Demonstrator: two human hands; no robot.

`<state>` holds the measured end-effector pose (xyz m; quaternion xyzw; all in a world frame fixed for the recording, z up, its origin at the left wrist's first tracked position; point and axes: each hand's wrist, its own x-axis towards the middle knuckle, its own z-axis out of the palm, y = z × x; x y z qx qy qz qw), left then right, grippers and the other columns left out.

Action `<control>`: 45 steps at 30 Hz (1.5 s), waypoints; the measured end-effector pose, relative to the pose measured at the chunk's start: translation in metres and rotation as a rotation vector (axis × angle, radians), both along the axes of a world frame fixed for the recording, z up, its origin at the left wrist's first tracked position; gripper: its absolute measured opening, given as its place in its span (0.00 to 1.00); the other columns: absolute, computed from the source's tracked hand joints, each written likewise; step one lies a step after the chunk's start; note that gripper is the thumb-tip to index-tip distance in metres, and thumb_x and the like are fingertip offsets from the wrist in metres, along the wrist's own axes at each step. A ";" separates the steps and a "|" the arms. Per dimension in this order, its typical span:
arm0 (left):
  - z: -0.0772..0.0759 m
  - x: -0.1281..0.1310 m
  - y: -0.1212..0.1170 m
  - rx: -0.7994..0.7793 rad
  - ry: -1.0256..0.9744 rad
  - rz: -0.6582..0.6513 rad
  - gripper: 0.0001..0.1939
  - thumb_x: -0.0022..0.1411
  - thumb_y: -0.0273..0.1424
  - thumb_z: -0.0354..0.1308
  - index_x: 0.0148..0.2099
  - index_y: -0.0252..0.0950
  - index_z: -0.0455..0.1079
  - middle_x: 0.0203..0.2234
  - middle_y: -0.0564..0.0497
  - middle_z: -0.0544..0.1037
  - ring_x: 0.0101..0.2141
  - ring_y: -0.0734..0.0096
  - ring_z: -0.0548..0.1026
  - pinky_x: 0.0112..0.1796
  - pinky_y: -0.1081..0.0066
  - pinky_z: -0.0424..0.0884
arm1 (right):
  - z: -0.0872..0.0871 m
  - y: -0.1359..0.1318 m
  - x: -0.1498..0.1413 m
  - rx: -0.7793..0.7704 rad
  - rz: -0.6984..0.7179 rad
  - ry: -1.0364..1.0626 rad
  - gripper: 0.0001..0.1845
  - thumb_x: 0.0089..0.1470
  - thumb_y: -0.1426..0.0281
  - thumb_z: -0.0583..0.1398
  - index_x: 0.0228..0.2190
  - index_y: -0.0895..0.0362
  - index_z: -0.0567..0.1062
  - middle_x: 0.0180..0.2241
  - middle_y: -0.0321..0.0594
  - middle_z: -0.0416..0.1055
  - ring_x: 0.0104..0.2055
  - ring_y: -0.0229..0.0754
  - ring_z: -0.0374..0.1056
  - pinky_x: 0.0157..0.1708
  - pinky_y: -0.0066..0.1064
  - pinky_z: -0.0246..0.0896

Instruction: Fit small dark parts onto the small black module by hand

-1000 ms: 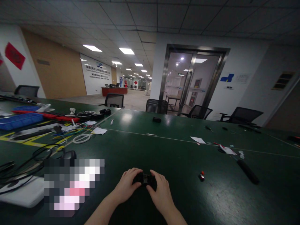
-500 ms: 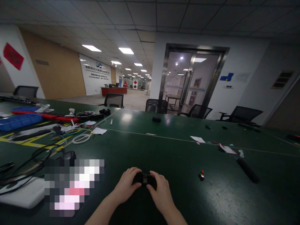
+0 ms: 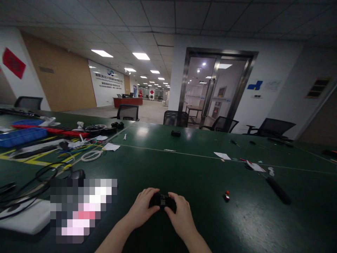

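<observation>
Black and small, a device point(image 3: 163, 200) sits between two bare hands at the near side of a dark green table point(image 3: 195, 175). The left hand point(image 3: 144, 208) grips its left end and the right hand point(image 3: 179, 211) grips its right end, fingers and thumbs curled around it. A small red-and-silver object point(image 3: 226, 196) lies to the right.

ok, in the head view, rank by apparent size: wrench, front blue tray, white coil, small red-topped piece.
1. Front blue tray, cut off by the frame
2. White coil
Unsure: red-topped piece vs wrench; the piece sits nearer the camera
</observation>
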<state>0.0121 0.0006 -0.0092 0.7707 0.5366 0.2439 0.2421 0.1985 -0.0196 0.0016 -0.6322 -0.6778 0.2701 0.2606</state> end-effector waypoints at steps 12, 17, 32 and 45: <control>0.013 0.003 -0.003 -0.016 0.019 0.003 0.20 0.53 0.27 0.56 0.50 0.41 0.64 0.49 0.50 0.70 0.50 0.60 0.65 0.50 0.63 0.60 | 0.002 0.000 0.000 0.033 0.002 0.002 0.24 0.47 0.69 0.59 0.49 0.49 0.68 0.50 0.36 0.67 0.55 0.48 0.60 0.52 0.41 0.55; 0.009 0.002 -0.002 -0.003 0.008 -0.005 0.19 0.54 0.27 0.55 0.50 0.40 0.65 0.48 0.50 0.70 0.49 0.61 0.66 0.50 0.64 0.60 | 0.000 0.000 0.001 0.023 0.001 0.028 0.25 0.47 0.69 0.58 0.49 0.49 0.68 0.51 0.36 0.67 0.55 0.48 0.59 0.53 0.41 0.54; 0.004 0.000 0.000 -0.007 0.000 -0.002 0.20 0.54 0.28 0.55 0.51 0.41 0.65 0.49 0.49 0.69 0.50 0.60 0.65 0.51 0.62 0.60 | -0.003 0.001 0.001 0.010 -0.003 0.054 0.23 0.48 0.69 0.58 0.49 0.50 0.68 0.50 0.37 0.67 0.55 0.47 0.59 0.54 0.43 0.53; 0.016 0.003 -0.005 -0.026 0.004 -0.006 0.19 0.53 0.27 0.55 0.49 0.41 0.65 0.48 0.49 0.70 0.49 0.60 0.66 0.50 0.62 0.60 | 0.000 0.000 0.001 0.008 0.004 0.036 0.23 0.48 0.68 0.58 0.48 0.50 0.69 0.50 0.37 0.67 0.55 0.48 0.59 0.54 0.42 0.53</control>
